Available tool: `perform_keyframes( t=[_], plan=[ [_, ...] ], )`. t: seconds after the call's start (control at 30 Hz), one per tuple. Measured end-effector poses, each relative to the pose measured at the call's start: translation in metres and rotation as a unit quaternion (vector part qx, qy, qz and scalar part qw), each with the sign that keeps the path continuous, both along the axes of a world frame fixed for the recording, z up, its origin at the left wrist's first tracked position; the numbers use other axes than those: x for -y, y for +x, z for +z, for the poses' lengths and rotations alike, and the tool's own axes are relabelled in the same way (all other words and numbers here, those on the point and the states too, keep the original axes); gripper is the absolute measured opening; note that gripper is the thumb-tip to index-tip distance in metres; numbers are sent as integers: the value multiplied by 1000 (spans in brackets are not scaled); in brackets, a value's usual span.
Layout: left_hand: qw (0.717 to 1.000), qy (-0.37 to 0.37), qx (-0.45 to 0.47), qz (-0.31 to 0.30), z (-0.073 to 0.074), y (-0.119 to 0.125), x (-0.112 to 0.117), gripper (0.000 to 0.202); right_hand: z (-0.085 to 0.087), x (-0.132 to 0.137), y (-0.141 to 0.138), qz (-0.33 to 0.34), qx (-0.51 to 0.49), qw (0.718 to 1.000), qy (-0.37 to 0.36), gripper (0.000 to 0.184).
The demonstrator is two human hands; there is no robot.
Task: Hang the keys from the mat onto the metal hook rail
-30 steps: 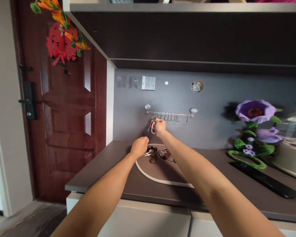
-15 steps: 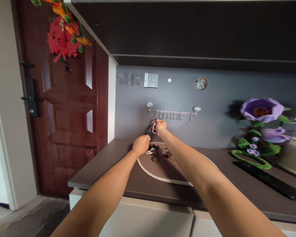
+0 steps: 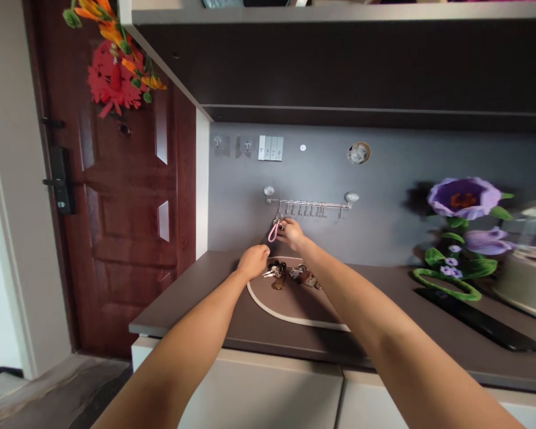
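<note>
A bunch of keys with a pink strap (image 3: 273,231) hangs by its ring at the left end of a clear hook rail (image 3: 310,204) on the grey wall. Right beside it is my right hand (image 3: 291,234), its fingers apart and at the keys. My left hand (image 3: 254,262) is closed low over the left edge of a brown mat (image 3: 290,304) with a pale rim; its fingertips are hidden. On the mat lie loose keys (image 3: 272,271), a brown key fob (image 3: 279,281) and another bunch of keys (image 3: 298,272), partly behind my right forearm.
Purple fabric flowers (image 3: 464,199) stand on the right of the counter (image 3: 178,298), behind a long black object (image 3: 477,319). A glass-topped container (image 3: 524,280) is at the far right. Overhead juts a dark cabinet (image 3: 339,65). A red-brown door (image 3: 129,238) is at the left.
My right hand's fingers have loosened from around the keys, and the pink strap now hangs down freely. My left hand has stayed nearly in place. The view has shifted slightly.
</note>
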State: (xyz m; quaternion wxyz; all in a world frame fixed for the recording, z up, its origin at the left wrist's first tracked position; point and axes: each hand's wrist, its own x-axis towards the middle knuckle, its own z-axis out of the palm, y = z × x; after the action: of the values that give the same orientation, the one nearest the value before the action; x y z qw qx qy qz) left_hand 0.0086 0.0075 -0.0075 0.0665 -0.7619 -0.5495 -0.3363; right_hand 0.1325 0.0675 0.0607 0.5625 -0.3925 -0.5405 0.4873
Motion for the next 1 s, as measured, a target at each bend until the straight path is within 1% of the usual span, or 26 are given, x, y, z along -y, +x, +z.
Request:
perform_keyframes(
  t=[0.07, 0.13, 0.2, 0.27, 0.33, 0.37, 0.47, 0.53, 0.67, 0.77, 0.87, 0.93, 1.0],
  plan=[
    [1000, 10, 2, -12, 0, -1, 0, 26, -1, 5, 4, 6, 21, 1000, -11, 27],
    [1000, 17, 2, -24, 0, -1, 0, 27, -4, 10, 7, -6, 62, 998, -14, 36],
    [999, 21, 2, -37, 0, -2, 1, 27, -8, 14, 10, -48, 106, 993, 4, 42],
    [998, 19, 3, -54, -1, -2, 1, 26, -14, 19, 14, -110, 146, 982, 40, 45],
    [998, 14, 7, -67, -1, -3, 1, 25, -21, 25, 19, -150, 179, 970, 73, 43],
    [997, 12, 9, -73, -1, -3, 1, 26, -25, 28, 21, -153, 190, 966, 85, 40],
    [996, 6, 10, -88, -1, -3, 3, 27, -40, 37, 30, -124, 208, 962, 127, 29],
    [995, -4, 3, -98, -1, -3, 5, 28, -50, 42, 36, -108, 231, 954, 159, 25],
    [993, -16, -13, -116, -2, -3, 5, 28, -65, 49, 44, -94, 319, 919, 210, 22],
    [991, -27, -27, -128, -4, -3, 4, 27, -68, 52, 44, -79, 388, 886, 241, 21],
    [990, -51, -37, -127, -6, -4, 2, 25, -68, 56, 42, -64, 451, 854, 252, 20],
    [989, -66, -41, -125, -7, -3, 2, 24, -68, 58, 40, -55, 481, 839, 250, 20],
    [989, -74, -43, -122, -7, -3, 1, 23, -69, 59, 39, -50, 500, 829, 245, 21]
  ],
)
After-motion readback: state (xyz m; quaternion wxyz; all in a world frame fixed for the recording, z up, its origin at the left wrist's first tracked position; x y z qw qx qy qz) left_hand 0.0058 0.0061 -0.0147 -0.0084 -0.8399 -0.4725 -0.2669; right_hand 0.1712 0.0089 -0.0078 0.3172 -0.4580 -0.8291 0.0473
